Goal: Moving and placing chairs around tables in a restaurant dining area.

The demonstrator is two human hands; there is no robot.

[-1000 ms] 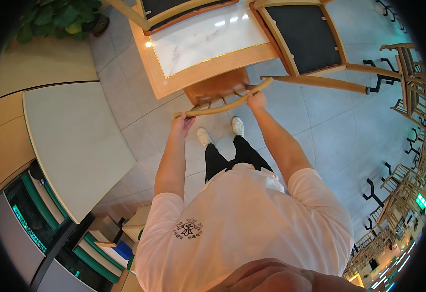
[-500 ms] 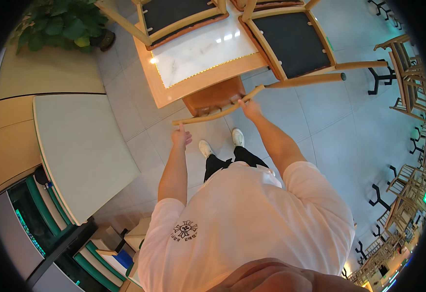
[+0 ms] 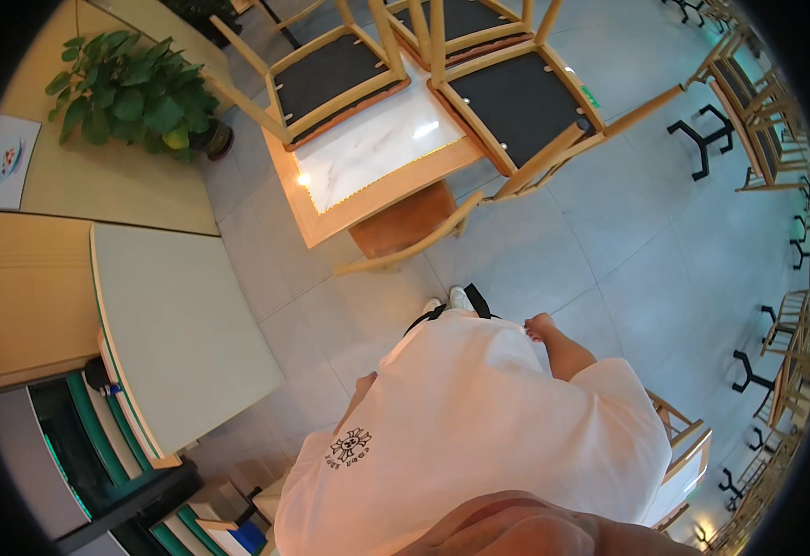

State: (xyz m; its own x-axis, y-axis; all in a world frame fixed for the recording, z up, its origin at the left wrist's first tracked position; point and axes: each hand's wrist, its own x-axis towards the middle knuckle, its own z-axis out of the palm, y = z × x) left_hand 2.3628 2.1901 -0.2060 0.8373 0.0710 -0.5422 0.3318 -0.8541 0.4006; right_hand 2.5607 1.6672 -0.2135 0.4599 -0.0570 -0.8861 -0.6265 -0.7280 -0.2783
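Note:
A wooden chair with a brown seat (image 3: 409,222) stands partly under the marble-topped wooden table (image 3: 358,190), its curved back rail toward me. Both my hands are off it. My right hand (image 3: 540,326) hangs beside my right hip, fingers curled in with nothing visible in them. On the other side my left hand (image 3: 365,382) hangs by my body; my white shirt hides much of that arm, and its fingers are too small and covered to read. Upturned chairs rest on the tabletop, among them one at the left (image 3: 331,79) and one at the right (image 3: 521,102).
A pale counter (image 3: 178,324) runs along my left, with a potted plant (image 3: 145,97) beyond it. More tables with stacked chairs (image 3: 757,116) line the right. Another table (image 3: 687,477) with a chair is close behind my right side. Grey tiles cover the floor.
Both hands have let go of the chair's back rail and dropped to my sides. I have moved back from the table a little, and the view now takes in more of the upturned chairs.

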